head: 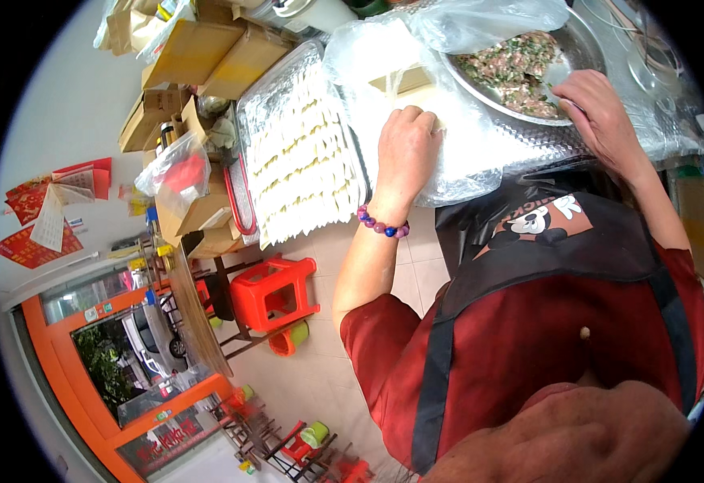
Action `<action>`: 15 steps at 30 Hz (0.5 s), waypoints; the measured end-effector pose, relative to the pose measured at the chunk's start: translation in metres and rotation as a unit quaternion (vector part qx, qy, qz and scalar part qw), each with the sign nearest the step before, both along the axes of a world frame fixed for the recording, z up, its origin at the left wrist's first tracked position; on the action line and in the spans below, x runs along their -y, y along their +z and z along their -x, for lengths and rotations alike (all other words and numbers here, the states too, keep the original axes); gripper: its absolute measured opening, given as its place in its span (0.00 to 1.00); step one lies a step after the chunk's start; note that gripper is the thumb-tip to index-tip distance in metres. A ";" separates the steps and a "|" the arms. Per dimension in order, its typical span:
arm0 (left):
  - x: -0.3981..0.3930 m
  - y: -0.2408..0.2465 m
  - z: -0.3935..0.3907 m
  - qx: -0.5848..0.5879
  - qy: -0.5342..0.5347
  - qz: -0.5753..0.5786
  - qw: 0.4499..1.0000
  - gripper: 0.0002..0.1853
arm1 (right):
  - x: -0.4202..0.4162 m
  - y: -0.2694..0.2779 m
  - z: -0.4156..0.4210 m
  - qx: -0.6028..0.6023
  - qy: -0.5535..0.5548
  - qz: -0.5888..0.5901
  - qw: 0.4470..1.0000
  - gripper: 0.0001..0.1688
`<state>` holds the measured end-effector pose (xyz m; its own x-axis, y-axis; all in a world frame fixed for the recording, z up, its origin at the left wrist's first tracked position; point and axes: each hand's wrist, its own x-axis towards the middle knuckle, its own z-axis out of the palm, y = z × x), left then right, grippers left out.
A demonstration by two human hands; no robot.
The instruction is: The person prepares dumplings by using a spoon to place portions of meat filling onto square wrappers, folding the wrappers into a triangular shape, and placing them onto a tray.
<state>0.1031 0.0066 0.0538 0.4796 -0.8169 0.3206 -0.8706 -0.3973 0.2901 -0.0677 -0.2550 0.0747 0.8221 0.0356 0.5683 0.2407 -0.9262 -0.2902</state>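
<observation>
My left hand (pixel 408 148), with a bead bracelet (pixel 382 224) on its wrist, is curled above a bright sheet of clear plastic (pixel 466 151). Glare and the fingers hide whether it holds anything. Just beyond it sits a pale stack, apparently dough wrappers (pixel 415 90), partly under plastic. My right hand (pixel 599 118) grips a thin tool (pixel 576 107), mostly hidden, at the near rim of a metal bowl (pixel 590 45). Minced meat filling with chopped greens (pixel 512 69) lies in the bowl. To the left, rows of folded dumplings (pixel 304 157) fill a tray (pixel 279 63).
Cardboard boxes (pixel 198 51) crowd the area left of the tray. A bag with something red (pixel 183 172) rests on more boxes. Below stands a red plastic stool (pixel 273 293) on the tiled floor (pixel 328 374). An orange-framed door (pixel 71 362) is at lower left.
</observation>
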 end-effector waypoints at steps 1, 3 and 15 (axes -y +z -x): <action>0.001 -0.002 0.001 0.009 -0.001 0.000 1.000 0.07 | 0.000 0.002 0.000 -0.006 -0.003 -0.001 1.000 0.08; 0.003 -0.010 0.003 0.045 0.002 0.003 0.999 0.06 | 0.000 0.004 0.000 -0.018 -0.004 -0.006 1.000 0.08; 0.003 0.002 0.003 -0.011 0.005 0.011 1.000 0.05 | 0.017 0.001 0.004 -0.019 -0.021 0.014 1.000 0.10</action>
<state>0.1002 0.0041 0.0555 0.4949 -0.8048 0.3278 -0.8599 -0.3992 0.3182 -0.0715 -0.2721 0.0760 0.8446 0.0160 0.5351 0.1910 -0.9428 -0.2733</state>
